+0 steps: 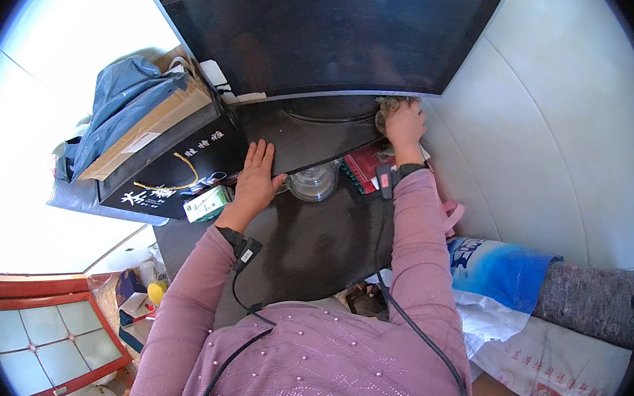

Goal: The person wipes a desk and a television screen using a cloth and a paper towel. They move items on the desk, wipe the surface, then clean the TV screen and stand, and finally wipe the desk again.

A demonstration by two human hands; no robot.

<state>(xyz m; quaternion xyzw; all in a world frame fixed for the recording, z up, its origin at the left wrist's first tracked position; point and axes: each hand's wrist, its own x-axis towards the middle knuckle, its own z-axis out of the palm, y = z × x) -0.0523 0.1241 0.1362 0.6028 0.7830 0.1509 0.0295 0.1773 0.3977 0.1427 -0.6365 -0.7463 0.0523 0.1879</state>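
Observation:
My right hand (406, 125) is closed on a bunched grey-brown cloth (388, 111) at the right end of a dark raised shelf (316, 144), just below the monitor (331, 35). On the shelf's left part my left hand (256, 178) rests with its fingers spread, holding nothing. A black cable (329, 121) curves over the shelf between my hands. Under the shelf's front edge, a round clear glass vessel (313, 183) stands on the dark desk (313, 243). Red packets or booklets (362, 162) lie near my right wrist.
At the left are a black gift bag (160, 181) with a gold cord, a cardboard box (147, 132) under blue-grey plastic and a small green-white box (206, 204). A tiled wall (503, 141) borders the right side. Below it lie a rolled grey mat (591, 301) and plastic bags (540, 359).

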